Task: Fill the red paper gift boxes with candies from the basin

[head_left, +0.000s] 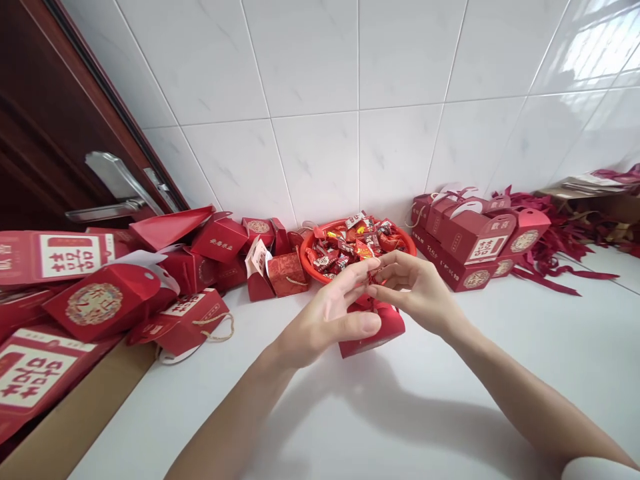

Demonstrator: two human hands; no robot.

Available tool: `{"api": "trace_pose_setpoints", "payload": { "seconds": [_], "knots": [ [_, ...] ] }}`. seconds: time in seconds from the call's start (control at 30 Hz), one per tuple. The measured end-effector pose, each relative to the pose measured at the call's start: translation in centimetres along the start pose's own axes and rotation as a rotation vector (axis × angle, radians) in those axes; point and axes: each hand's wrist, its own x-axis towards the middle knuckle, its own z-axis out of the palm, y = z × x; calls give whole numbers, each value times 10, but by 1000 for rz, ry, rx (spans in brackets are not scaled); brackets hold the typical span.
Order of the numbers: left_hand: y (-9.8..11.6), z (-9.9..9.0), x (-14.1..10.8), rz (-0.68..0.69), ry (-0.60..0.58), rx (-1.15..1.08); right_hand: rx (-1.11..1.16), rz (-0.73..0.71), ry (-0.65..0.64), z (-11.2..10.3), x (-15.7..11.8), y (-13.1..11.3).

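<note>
A small red box (373,338) stands on the white surface below both hands, its upper part largely covered by the fingers. My left hand (327,317) is at the box's left side, its thumb apart from the fingers, whose tips meet those of the other hand over the box. My right hand (413,287) comes from the right with thumb and fingertips drawn together above the box; what they pinch is too small to make out. Just behind the hands is a round red basket (309,261) full of wrapped candies (345,245).
Many red boxes (100,300) are heaped at left, partly over a cardboard carton (100,407). Stacked red boxes (470,233) and dark red ribbons (540,213) lie at right. A tiled wall (315,153) rises behind, with a door (55,120) at left.
</note>
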Motion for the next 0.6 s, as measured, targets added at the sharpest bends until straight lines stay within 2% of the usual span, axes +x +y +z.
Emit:
{"api": "trace_pose_setpoints", "payload": {
  "seconds": [0.13, 0.27, 0.33, 0.43, 0.6],
  "knots": [
    [-8, 7, 3, 14, 3, -46, -9, -55, 123, 3, -3, 6],
    [-7, 8, 6, 0, 11, -48, 19, -94, 275, -18, -12, 3],
    [-3, 6, 6, -2, 31, -23, -10, -133, 416, -37, -19, 0],
    [2, 1, 6, 0, 89, 40, -23, -220, 705, -76, -28, -2],
    [5, -4, 6, 25, 109, 155, -91, -384, 1261, -157, -30, 19]
  ]
}}
